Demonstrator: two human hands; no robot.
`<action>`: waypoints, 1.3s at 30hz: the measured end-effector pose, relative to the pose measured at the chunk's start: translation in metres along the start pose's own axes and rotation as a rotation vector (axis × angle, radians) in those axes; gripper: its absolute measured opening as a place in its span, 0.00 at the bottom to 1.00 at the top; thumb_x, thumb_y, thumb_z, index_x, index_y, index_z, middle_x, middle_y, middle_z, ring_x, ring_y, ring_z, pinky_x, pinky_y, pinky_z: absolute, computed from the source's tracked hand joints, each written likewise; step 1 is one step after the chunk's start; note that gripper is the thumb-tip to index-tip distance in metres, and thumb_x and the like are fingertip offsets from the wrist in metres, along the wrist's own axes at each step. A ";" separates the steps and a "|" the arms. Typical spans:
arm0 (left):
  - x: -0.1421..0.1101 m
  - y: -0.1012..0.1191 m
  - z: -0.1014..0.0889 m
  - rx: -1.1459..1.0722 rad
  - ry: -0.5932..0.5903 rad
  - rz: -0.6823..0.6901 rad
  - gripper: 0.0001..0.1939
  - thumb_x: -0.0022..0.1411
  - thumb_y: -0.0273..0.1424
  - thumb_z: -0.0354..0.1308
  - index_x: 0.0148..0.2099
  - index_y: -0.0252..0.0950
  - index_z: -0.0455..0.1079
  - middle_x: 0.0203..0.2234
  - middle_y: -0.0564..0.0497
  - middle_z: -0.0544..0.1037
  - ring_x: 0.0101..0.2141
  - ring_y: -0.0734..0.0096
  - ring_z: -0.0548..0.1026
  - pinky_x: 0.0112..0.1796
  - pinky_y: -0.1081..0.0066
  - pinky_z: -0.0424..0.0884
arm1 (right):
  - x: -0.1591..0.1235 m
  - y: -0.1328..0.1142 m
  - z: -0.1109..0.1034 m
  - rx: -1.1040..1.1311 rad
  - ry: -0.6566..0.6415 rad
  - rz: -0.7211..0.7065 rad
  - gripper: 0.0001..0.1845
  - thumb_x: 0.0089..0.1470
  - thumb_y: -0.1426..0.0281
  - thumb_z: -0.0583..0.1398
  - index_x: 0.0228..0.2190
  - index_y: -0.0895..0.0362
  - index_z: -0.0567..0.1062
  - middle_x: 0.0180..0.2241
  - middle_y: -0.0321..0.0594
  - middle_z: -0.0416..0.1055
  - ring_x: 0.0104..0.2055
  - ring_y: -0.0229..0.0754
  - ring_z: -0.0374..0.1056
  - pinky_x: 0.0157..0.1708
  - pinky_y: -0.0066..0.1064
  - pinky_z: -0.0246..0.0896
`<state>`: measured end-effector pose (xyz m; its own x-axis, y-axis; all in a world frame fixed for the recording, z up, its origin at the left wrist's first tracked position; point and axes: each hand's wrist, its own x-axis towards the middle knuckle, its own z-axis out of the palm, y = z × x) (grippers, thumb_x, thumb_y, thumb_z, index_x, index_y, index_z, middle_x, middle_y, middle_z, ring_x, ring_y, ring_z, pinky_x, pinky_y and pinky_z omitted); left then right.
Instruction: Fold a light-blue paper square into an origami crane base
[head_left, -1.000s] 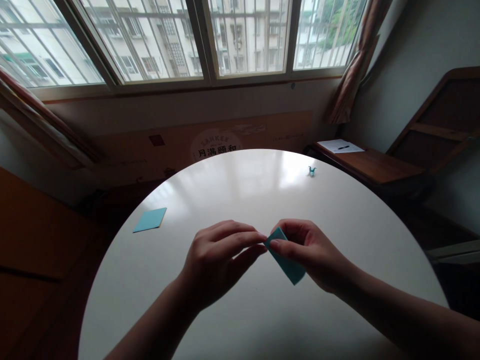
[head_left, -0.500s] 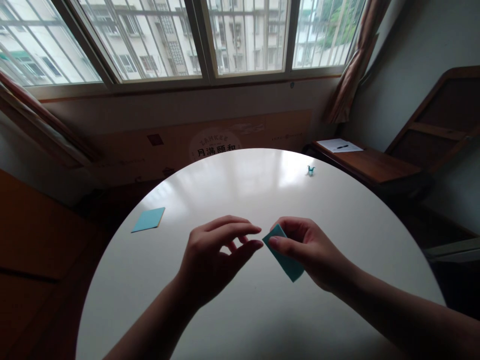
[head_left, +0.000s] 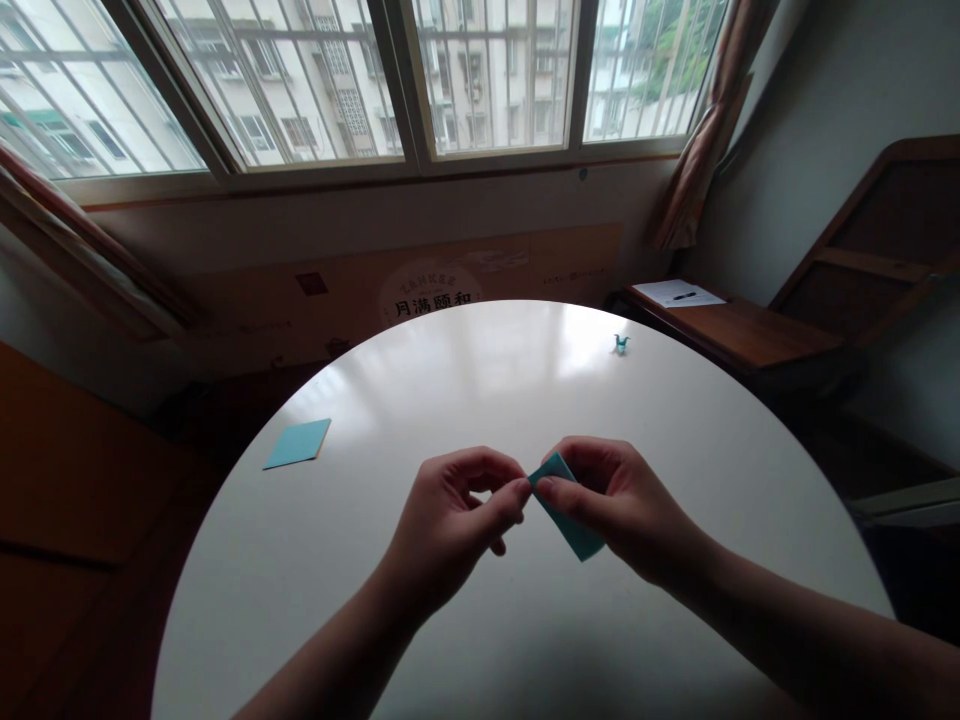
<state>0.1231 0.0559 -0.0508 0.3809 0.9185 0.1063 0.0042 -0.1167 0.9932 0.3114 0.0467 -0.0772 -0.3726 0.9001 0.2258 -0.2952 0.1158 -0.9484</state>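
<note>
A folded blue paper (head_left: 574,525) is held a little above the round white table (head_left: 487,400), near its front middle. My right hand (head_left: 619,505) pinches it along its upper right side, thumb on top. My left hand (head_left: 450,520) has its fingers curled and its thumb and forefinger pinch the paper's upper left corner. The paper slants down to the right, partly hidden under my right fingers.
A flat stack of blue paper squares (head_left: 297,444) lies at the table's left. A small blue folded paper crane (head_left: 621,343) stands at the far right. A wooden side table with a sheet and pen (head_left: 679,294) is behind on the right, below the window.
My left hand let go of the paper's corner, spread its fingers, then curled in and pinched the corner again. My right hand kept its hold and barely moved.
</note>
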 end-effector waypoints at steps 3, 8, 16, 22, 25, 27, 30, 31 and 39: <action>0.002 -0.003 0.000 -0.068 0.000 -0.045 0.08 0.55 0.31 0.68 0.31 0.31 0.75 0.21 0.50 0.74 0.22 0.74 0.70 0.18 0.81 0.69 | 0.001 0.001 0.000 0.011 -0.006 0.013 0.05 0.56 0.71 0.66 0.32 0.60 0.76 0.27 0.36 0.68 0.27 0.34 0.62 0.24 0.22 0.57; 0.002 -0.006 0.000 -0.093 0.011 -0.057 0.08 0.55 0.32 0.68 0.32 0.32 0.75 0.20 0.51 0.73 0.22 0.75 0.68 0.18 0.81 0.68 | 0.003 0.002 -0.001 0.023 0.083 -0.005 0.09 0.55 0.66 0.68 0.35 0.59 0.76 0.30 0.38 0.70 0.30 0.35 0.65 0.27 0.23 0.60; 0.002 -0.006 0.000 -0.214 0.017 -0.108 0.09 0.50 0.29 0.71 0.30 0.32 0.75 0.19 0.52 0.72 0.21 0.76 0.68 0.18 0.82 0.67 | 0.002 0.000 0.001 0.043 0.124 -0.014 0.12 0.55 0.63 0.68 0.31 0.59 0.77 0.27 0.38 0.71 0.29 0.37 0.65 0.28 0.27 0.60; 0.003 -0.006 0.000 -0.225 0.030 -0.125 0.09 0.49 0.30 0.72 0.29 0.32 0.75 0.19 0.52 0.72 0.21 0.75 0.68 0.18 0.82 0.67 | 0.004 0.002 0.000 0.088 0.102 -0.007 0.09 0.56 0.64 0.67 0.33 0.58 0.77 0.29 0.38 0.71 0.31 0.36 0.66 0.32 0.26 0.62; 0.002 -0.006 0.001 -0.198 0.041 -0.126 0.10 0.50 0.31 0.71 0.29 0.32 0.75 0.18 0.52 0.72 0.21 0.75 0.68 0.18 0.82 0.67 | 0.004 0.004 -0.001 0.086 0.118 -0.040 0.06 0.58 0.66 0.66 0.34 0.57 0.78 0.31 0.37 0.71 0.32 0.36 0.65 0.33 0.26 0.62; 0.002 -0.006 0.001 -0.184 0.043 -0.121 0.09 0.49 0.30 0.71 0.30 0.32 0.75 0.19 0.52 0.72 0.21 0.75 0.68 0.18 0.82 0.67 | 0.004 0.004 -0.002 0.080 0.122 -0.057 0.05 0.59 0.68 0.66 0.33 0.57 0.78 0.30 0.37 0.70 0.32 0.35 0.65 0.32 0.25 0.62; 0.002 -0.005 0.001 -0.163 0.038 -0.111 0.09 0.50 0.30 0.71 0.30 0.32 0.75 0.19 0.52 0.72 0.21 0.76 0.68 0.18 0.82 0.67 | 0.004 0.005 -0.002 0.085 0.118 -0.065 0.03 0.59 0.69 0.65 0.34 0.56 0.78 0.30 0.37 0.70 0.32 0.35 0.64 0.32 0.24 0.61; 0.002 -0.005 0.001 -0.158 0.038 -0.108 0.09 0.50 0.30 0.71 0.30 0.32 0.75 0.19 0.52 0.72 0.21 0.76 0.68 0.19 0.82 0.67 | 0.004 0.005 -0.002 0.086 0.120 -0.062 0.03 0.59 0.69 0.65 0.34 0.56 0.78 0.30 0.37 0.70 0.31 0.35 0.64 0.33 0.24 0.61; 0.003 -0.004 0.001 -0.103 0.045 -0.107 0.10 0.53 0.33 0.69 0.30 0.31 0.74 0.19 0.51 0.72 0.21 0.75 0.68 0.19 0.81 0.67 | 0.004 0.006 -0.002 0.067 0.154 -0.058 0.05 0.59 0.68 0.65 0.33 0.57 0.78 0.30 0.36 0.70 0.31 0.33 0.63 0.32 0.23 0.60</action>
<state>0.1253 0.0585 -0.0543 0.3411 0.9400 -0.0002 -0.0536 0.0197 0.9984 0.3098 0.0523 -0.0826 -0.2156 0.9470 0.2383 -0.3718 0.1461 -0.9167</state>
